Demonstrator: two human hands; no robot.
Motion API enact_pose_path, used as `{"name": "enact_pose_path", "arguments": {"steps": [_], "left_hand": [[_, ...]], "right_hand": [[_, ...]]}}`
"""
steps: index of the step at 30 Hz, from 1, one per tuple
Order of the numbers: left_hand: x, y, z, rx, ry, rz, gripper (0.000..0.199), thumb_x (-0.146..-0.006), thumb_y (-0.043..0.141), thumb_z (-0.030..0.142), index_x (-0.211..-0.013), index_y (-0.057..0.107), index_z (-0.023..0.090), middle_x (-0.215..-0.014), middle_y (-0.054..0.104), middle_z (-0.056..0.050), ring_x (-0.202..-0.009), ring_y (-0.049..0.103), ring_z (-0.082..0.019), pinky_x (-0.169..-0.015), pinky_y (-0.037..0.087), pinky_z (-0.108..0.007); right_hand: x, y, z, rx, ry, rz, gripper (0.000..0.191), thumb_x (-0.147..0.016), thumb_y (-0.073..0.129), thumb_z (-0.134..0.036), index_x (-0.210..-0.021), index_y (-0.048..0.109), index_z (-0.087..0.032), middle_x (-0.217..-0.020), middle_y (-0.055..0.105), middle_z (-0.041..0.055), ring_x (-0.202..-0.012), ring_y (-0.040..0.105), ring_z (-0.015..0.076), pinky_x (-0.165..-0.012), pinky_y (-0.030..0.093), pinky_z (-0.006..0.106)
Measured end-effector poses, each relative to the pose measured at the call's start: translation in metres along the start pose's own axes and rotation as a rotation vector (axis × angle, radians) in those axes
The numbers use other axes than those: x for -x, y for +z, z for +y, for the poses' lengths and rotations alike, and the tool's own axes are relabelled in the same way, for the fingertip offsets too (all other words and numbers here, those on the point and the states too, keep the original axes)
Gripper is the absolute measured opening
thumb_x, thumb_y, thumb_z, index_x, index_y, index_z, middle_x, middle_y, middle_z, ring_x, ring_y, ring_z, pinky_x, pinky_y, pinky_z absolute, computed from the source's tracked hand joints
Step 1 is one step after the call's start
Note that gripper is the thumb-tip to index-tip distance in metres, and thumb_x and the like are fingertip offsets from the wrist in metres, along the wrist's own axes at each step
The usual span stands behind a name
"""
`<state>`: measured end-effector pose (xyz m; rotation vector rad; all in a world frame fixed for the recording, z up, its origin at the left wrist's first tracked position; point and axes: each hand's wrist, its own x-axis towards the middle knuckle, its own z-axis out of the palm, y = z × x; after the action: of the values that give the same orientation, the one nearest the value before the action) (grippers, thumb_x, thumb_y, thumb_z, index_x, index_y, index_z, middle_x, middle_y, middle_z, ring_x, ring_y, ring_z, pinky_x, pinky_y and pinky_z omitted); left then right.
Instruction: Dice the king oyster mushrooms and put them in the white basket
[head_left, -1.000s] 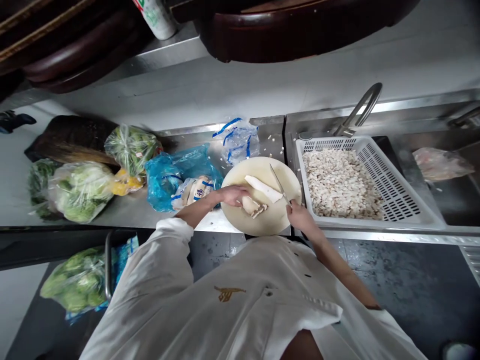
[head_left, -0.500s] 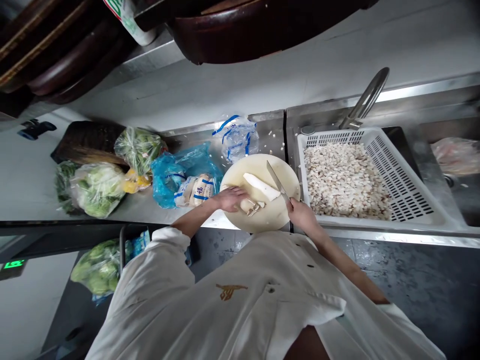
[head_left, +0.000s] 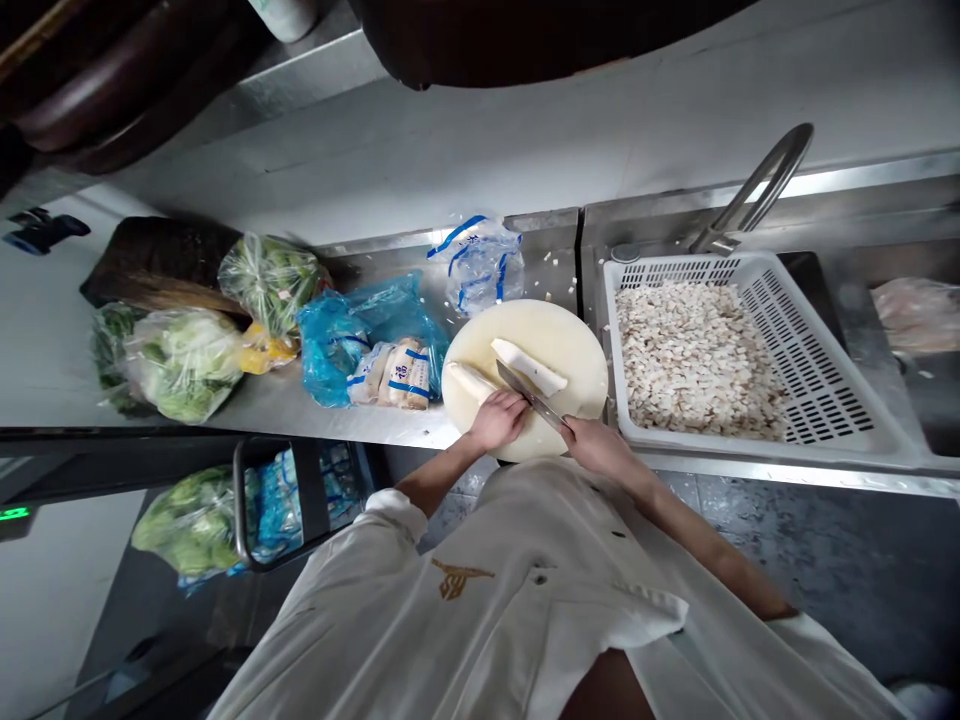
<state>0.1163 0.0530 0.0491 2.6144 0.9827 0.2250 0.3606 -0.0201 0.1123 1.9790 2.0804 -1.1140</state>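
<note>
A round cream cutting board (head_left: 555, 322) lies at the front of the steel counter. Two long white pieces, which look like king oyster mushroom, rest on it: one near the middle (head_left: 529, 367) and one at the left (head_left: 466, 380). My left hand (head_left: 501, 420) is closed over the lower end of the left piece, fingers bent and pressed together; part of that piece is hidden. The handle of a knife (head_left: 534, 398) is gripped in my right hand (head_left: 598, 446). Its blade points up and left, close against my left fingertips.
Right of the board, a white perforated basket (head_left: 825, 360) holds chopped white pieces under a curved faucet (head_left: 776, 180). Leftward are a blue plastic bag (head_left: 322, 340) with packed mushrooms and bagged greens (head_left: 187, 365). A clear wrapper (head_left: 487, 265) lies behind; dark vessels (head_left: 525, 40) overhang.
My left hand has moved right and down, uncovering the left mushroom piece. The knife has swung down and left toward it. The trimmings seen on the board no longer show.
</note>
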Motion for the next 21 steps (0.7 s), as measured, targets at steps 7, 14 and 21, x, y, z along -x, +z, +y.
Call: {"name": "enact_pose_path", "arguments": {"steps": [7,14,21], "left_hand": [[-0.005,-0.007,0.002,0.049,-0.084,-0.057,0.024,-0.101,0.057,0.027,-0.121,0.071,0.024,-0.12,0.07,-0.009,-0.117,0.064,-0.027,-0.11,0.047,-0.044],[-0.034,0.0,0.007,-0.035,-0.157,-0.133,0.039,-0.092,0.063,0.016,-0.131,0.067,0.021,-0.126,0.068,-0.013,-0.115,0.064,-0.03,-0.098,0.054,-0.04],[-0.043,-0.009,-0.001,0.023,-0.075,-0.225,0.023,-0.097,0.063,0.022,-0.119,0.069,0.02,-0.121,0.068,-0.012,-0.111,0.067,-0.027,-0.098,0.055,-0.037]], "right_hand": [[-0.007,0.011,0.005,-0.339,-0.011,0.157,0.037,-0.109,0.04,-0.047,-0.091,0.063,-0.023,-0.087,0.075,0.0049,-0.08,0.068,0.0196,-0.069,0.043,0.026],[0.02,0.022,0.021,-1.083,0.097,0.205,0.054,-0.095,0.051,-0.077,-0.076,0.043,-0.027,-0.053,0.045,-0.0082,-0.038,0.041,0.0108,-0.04,0.037,0.024],[0.032,0.018,0.029,-1.184,0.128,0.344,0.052,-0.096,0.052,-0.074,-0.078,0.04,-0.027,-0.052,0.042,-0.0095,-0.037,0.039,0.0102,-0.039,0.036,0.024]]}}
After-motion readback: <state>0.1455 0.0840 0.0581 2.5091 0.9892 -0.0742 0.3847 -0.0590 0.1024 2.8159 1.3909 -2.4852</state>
